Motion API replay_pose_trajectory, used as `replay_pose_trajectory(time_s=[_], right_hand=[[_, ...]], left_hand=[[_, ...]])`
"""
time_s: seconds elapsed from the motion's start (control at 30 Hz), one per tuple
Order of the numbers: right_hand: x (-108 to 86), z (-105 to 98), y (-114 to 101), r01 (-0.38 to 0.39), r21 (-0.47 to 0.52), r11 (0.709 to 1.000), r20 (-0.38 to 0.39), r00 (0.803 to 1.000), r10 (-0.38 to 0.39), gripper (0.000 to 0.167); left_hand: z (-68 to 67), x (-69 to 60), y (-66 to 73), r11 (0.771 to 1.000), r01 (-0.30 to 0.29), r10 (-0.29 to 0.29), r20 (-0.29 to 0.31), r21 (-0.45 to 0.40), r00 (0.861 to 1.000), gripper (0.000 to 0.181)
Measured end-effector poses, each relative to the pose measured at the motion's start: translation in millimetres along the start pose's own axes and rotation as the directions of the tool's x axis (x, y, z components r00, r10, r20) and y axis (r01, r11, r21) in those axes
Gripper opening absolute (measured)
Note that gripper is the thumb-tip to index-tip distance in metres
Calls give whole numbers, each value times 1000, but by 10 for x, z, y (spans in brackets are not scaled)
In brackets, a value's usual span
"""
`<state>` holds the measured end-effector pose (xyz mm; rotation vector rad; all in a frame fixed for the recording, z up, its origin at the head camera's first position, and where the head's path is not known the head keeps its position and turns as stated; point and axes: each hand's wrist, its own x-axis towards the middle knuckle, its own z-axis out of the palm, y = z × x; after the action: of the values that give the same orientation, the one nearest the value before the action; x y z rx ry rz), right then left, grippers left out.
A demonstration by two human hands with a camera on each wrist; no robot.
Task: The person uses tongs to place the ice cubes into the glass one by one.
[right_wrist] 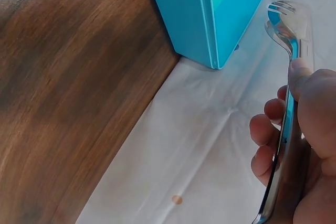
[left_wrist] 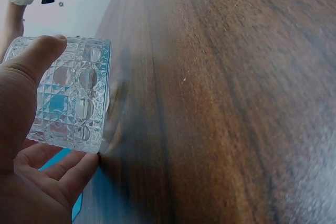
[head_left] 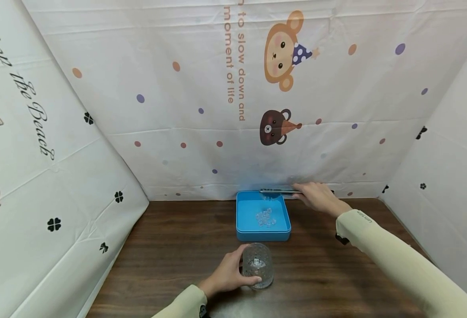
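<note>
Grips a patterned glass in the left hand, metal tongs in the right hand. Has clear pieces in a blue tray just beyond the left. Works over a wood-grain table, enclosed beyond both hands by white printed cloth.

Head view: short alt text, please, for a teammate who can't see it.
Left hand holds a glass in front of a blue box containing clear pieces; right hand holds tongs by the box's far rim. Printed white cloth is behind the brown table.
</note>
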<state>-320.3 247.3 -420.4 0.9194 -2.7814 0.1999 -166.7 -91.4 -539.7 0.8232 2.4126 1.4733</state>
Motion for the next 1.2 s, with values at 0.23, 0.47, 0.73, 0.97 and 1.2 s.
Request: replay_pose_trajectory(time_s=[0.23,0.47,0.73,0.97,1.2], right_hand=[[-22,11,10,7,-7,1000,-6,1000,-7,36],[-91,-21,-3,34,-1,999,-36,999,-34,39],[-204,-141,-126,114,0,994,-106,988,-113,19],[-392,-253,-318,156,26,987,-124,981,-152,24],[-585,-298,-530,159,36,987,-83,984,-156,16]], left_hand=[[1,3,-17,1000,22,-22,7,-3,1000,79],[18,2,-22,1000,26,-26,6,-16,1000,78],[11,10,-28,1000,24,-24,3,-2,1000,79],[17,-3,-9,1000,16,-16,-4,-3,1000,78],[6,-15,16,1000,-18,19,-11,8,1000,77]])
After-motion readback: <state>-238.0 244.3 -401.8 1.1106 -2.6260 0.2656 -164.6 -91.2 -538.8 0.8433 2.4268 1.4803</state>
